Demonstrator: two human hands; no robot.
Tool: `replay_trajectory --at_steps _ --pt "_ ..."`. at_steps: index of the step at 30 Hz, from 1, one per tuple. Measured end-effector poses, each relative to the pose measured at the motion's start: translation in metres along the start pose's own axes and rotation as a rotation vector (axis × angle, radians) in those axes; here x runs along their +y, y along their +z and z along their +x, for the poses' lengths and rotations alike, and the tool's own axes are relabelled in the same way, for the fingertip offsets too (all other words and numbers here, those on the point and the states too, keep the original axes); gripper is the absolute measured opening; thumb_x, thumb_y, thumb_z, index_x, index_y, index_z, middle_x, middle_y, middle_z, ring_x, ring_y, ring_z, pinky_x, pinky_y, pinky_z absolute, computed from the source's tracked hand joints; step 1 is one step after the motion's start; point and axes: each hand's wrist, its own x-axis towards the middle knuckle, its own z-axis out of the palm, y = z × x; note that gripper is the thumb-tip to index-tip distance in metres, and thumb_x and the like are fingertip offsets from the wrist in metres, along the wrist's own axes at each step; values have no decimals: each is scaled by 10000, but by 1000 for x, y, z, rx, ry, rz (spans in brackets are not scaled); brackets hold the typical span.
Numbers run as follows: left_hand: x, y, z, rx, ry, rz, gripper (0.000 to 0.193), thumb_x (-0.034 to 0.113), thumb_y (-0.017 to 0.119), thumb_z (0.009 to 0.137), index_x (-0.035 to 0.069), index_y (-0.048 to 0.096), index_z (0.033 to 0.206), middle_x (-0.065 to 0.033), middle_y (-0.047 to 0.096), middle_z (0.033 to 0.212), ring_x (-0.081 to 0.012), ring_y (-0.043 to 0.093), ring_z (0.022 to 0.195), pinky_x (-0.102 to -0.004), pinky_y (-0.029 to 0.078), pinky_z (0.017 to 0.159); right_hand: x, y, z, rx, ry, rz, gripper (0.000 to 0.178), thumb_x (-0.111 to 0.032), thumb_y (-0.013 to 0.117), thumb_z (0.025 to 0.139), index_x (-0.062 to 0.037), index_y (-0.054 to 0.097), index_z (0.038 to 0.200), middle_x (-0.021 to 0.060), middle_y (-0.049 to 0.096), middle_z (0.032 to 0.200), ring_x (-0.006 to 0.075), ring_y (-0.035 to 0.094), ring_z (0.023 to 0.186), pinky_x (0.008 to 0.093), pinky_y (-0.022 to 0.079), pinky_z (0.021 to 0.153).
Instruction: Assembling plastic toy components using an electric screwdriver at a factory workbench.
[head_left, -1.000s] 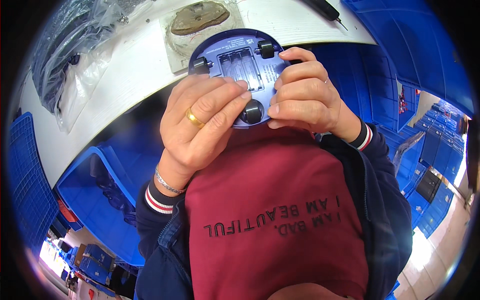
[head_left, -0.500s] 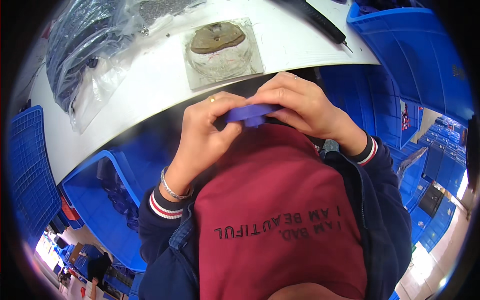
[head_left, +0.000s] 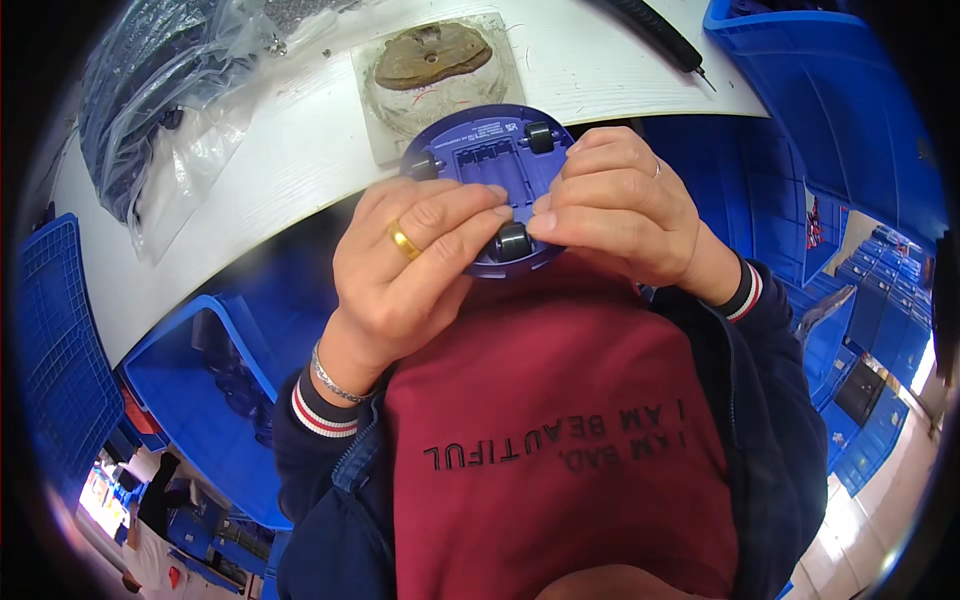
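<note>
Between my hands is a round purple plastic base (head_left: 500, 170), tilted so that its wheeled side shows. It has a battery compartment in the middle and three black wheels near its rim. My left hand (head_left: 400, 260) grips it from the left, fingers laid over its face beside the near wheel (head_left: 513, 240). From the right, my right hand (head_left: 625, 200) holds it with the fingertips by that same wheel. The fingertips of both hands nearly meet there. Both thumbs are hidden behind or under the base. Its far edge overlaps the view of a square fixture plate (head_left: 510, 60) on the table.
A brown shaped pad (head_left: 432, 55) sits on the plate. A black electric screwdriver (head_left: 655, 35) lies at the table's far right. Clear plastic bags (head_left: 170, 110) with dark parts cover the far left. Blue bins stand at left (head_left: 180, 350) and right (head_left: 820, 90).
The purple base has turned from edge-on to show its wheeled face. My hands have shifted with it, fingers now over its face near one wheel.
</note>
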Motion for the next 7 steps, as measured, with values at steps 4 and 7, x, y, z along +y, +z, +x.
replay_trajectory --at_steps 4,7 --pt "1 -1 -2 -70 -111 -71 314 -23 672 607 -13 666 921 -123 680 954 -285 655 859 -340 500 740 -2 3 -1 -73 29 -39 337 -71 718 743 -77 636 1069 69 638 1006 243 602 891 381 490 814" --pt "0 3 -7 -155 -454 -261 354 22 713 597 48 680 949 -122 683 997 -349 653 893 -352 506 797 1 13 -5 -87 300 148 343 -84 709 746 -96 642 1083 75 644 1051 276 611 924 401 488 821"
